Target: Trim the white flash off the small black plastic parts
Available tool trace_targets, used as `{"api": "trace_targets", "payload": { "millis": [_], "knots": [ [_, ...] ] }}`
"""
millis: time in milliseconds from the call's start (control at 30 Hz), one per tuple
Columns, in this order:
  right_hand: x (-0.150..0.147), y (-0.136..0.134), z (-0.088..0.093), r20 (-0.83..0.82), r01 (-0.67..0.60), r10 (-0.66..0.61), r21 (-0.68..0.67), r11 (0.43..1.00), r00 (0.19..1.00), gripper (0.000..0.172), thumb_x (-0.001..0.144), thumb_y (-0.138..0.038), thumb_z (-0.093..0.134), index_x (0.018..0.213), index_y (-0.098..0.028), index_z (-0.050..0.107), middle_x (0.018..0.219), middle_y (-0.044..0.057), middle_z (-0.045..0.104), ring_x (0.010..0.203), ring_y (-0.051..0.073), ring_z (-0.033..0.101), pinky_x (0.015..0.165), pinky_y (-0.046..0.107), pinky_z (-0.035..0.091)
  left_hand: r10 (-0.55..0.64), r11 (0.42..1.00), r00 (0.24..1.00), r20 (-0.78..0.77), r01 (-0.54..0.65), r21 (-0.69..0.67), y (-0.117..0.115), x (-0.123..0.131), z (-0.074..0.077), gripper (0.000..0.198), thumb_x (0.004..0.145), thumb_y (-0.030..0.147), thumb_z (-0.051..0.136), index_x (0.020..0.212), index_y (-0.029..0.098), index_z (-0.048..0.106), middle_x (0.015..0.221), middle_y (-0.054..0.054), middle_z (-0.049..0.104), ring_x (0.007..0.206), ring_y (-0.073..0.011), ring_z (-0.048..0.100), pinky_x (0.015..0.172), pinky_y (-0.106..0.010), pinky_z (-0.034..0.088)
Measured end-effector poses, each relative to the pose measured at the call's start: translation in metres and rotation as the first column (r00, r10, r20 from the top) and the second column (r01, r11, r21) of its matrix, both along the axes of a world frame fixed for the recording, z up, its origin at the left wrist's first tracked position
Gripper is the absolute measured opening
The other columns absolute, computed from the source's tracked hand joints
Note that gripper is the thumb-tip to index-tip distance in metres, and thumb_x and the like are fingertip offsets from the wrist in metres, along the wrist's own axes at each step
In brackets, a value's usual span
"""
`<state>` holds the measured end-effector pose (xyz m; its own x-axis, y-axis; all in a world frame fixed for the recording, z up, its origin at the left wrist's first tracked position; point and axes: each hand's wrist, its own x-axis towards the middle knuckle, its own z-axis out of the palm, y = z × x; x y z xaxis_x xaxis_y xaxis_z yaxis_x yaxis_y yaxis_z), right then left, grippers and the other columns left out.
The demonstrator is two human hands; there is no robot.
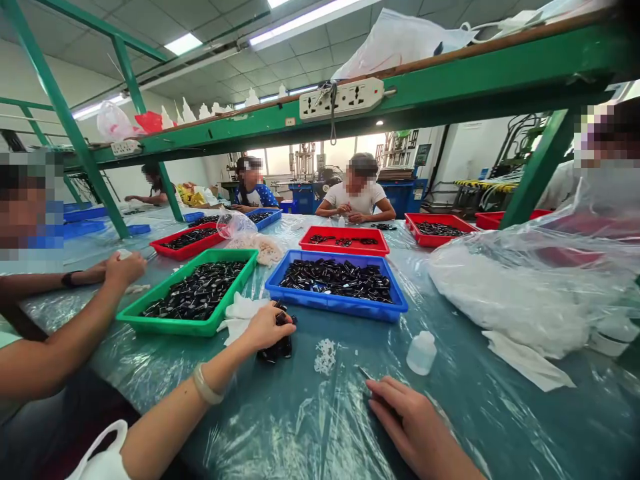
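Note:
My left hand [270, 325], with a bangle on its wrist, is over a small heap of black parts [274, 351], fingers bent around a black piece. My right hand [405, 413] rests low on the plastic-covered table, its thumb and forefinger pinched on a thin metal tool [365, 373]. Between the hands lies a little pile of small white pieces [325, 357]. A translucent bottle [421, 353] stands beyond my right hand. Just behind my left hand is a crumpled white cloth [243, 312].
Ahead are a blue tray [335, 303] and a green tray [170, 327] of black parts, with red trays [345, 247] behind. A large clear bag [520, 287] covers the right side. A co-worker's hands [125, 268] are at left. A green shelf beam [250, 127] crosses above.

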<state>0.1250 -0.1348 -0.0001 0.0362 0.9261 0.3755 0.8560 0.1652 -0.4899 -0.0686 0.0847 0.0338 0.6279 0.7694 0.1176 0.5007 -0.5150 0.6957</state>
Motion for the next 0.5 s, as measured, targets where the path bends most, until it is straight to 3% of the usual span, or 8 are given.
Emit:
{"api": "trace_targets", "payload": {
  "millis": [133,333,400,500],
  "knots": [
    [-0.001,0.002,0.005,-0.011,-0.019,0.019,0.016,1.000,1.000,0.027,0.090,-0.023,0.036,0.091,-0.018,0.063,0.075,0.007,0.064,0.066,0.020,0.063,0.058,0.029,0.050,-0.057,0.998,0.998,0.042,0.056,0.012,-0.001,-0.004,0.004,0.028,0.076,0.041,0.054,0.075,0.019,0.071,0.094,-0.009,0.068,0.105,-0.0272,0.052,0.090,-0.034,0.039],
    [0.001,0.003,0.003,-0.022,-0.018,0.019,0.033,0.999,1.000,0.027,0.092,-0.028,0.039,0.091,-0.020,0.064,0.074,0.006,0.064,0.063,0.019,0.063,0.056,0.030,0.051,-0.040,0.997,0.986,0.159,0.051,-0.065,-0.007,-0.008,0.012,0.035,0.075,0.050,0.055,0.081,0.019,0.070,0.101,-0.009,0.065,0.115,-0.0291,0.046,0.097,-0.036,0.033],
    [0.001,0.002,0.001,-0.015,0.000,0.001,0.050,0.999,1.000,0.027,0.092,-0.029,0.039,0.091,-0.020,0.064,0.075,0.006,0.065,0.065,0.020,0.063,0.058,0.030,0.052,-0.001,0.991,0.976,0.218,0.030,-0.131,-0.018,-0.002,0.016,0.042,0.076,0.054,0.051,0.079,0.016,0.068,0.101,-0.011,0.063,0.106,-0.0275,0.051,0.091,-0.035,0.038],
    [0.000,0.000,0.000,-0.012,0.051,-0.050,0.137,0.989,0.999,0.025,0.091,-0.031,0.042,0.099,-0.019,0.063,0.084,0.008,0.067,0.072,0.021,0.065,0.064,0.032,0.054,-0.004,0.937,0.963,0.270,0.098,-0.336,-0.044,0.015,0.023,0.058,0.081,0.062,0.035,0.077,0.012,0.064,0.076,-0.009,0.062,0.066,-0.0172,0.057,0.060,-0.029,0.043]
  ]
}}
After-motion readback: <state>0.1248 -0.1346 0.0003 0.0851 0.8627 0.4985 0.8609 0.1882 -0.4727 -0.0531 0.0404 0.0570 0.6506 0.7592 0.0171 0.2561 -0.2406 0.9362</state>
